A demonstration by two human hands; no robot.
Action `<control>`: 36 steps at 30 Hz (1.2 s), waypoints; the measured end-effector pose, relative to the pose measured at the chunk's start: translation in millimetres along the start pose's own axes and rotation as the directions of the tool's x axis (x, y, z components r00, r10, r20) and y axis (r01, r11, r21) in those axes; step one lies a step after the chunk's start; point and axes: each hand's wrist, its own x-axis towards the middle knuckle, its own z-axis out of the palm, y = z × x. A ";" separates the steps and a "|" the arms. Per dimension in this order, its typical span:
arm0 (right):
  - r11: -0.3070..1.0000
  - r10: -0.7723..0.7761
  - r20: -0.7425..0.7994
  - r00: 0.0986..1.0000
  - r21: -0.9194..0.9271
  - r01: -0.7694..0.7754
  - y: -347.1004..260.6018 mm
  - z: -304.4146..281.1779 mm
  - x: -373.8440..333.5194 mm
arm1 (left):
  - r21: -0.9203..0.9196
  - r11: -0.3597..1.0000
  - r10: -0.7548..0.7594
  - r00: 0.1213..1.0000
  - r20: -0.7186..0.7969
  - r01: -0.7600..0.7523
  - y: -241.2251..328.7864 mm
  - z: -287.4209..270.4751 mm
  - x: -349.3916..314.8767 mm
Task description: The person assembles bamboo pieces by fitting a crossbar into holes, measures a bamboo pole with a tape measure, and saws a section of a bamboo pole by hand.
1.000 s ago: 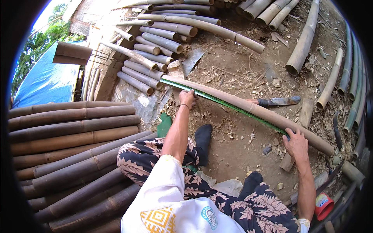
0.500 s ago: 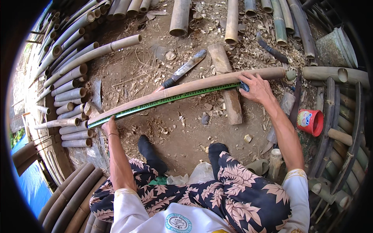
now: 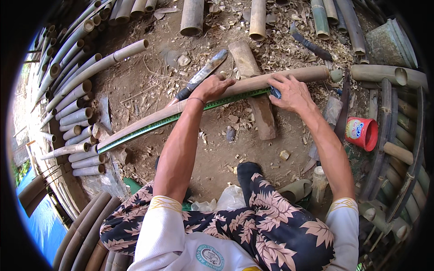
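The bamboo pole (image 3: 251, 83) is held crosswise over the wooden block (image 3: 266, 118), with the green tape measure (image 3: 151, 125) laid along its near side, apparently for alignment. The tape's dark case (image 3: 275, 93) is gripped against the pole by the right hand (image 3: 291, 93), seemingly to pin it; the left hand (image 3: 213, 88) is laid across the pole, but whether its fingers are closed cannot be told.

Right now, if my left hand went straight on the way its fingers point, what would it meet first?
Going rightward, your left hand would likely reach the wood block first, near where the pole crosses it. Depth is unclear, so it might pass above.
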 end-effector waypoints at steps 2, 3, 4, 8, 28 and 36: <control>1.000 -0.015 -0.038 0.999 -0.004 0.015 2.8 4.9 -0.7 | 0.108 0.991 0.071 0.997 0.030 -0.074 -39.8 8.9 3.6; 1.000 0.002 -0.034 0.999 0.003 -0.002 7.0 6.2 -2.6 | 0.286 0.936 0.180 0.978 0.107 -0.203 -44.9 6.5 -6.1; 1.000 -0.003 -0.031 1.000 0.006 0.003 5.7 5.1 -1.9 | 0.272 0.936 0.204 0.974 0.098 -0.224 -62.9 9.1 -16.3; 1.000 -0.007 -0.030 1.000 -0.014 0.007 5.1 4.5 -0.2 | 0.274 0.909 0.301 0.949 0.094 -0.315 -94.9 20.4 -36.1; 0.998 -0.039 -0.031 0.999 -0.043 0.037 3.5 0.7 1.0 | 0.412 0.842 0.348 0.934 0.079 -0.349 -92.0 27.7 -26.2; 0.998 -0.027 -0.011 1.000 -0.054 0.026 2.1 0.0 1.8 | 0.429 0.818 0.380 0.920 0.096 -0.383 -90.9 28.8 -25.0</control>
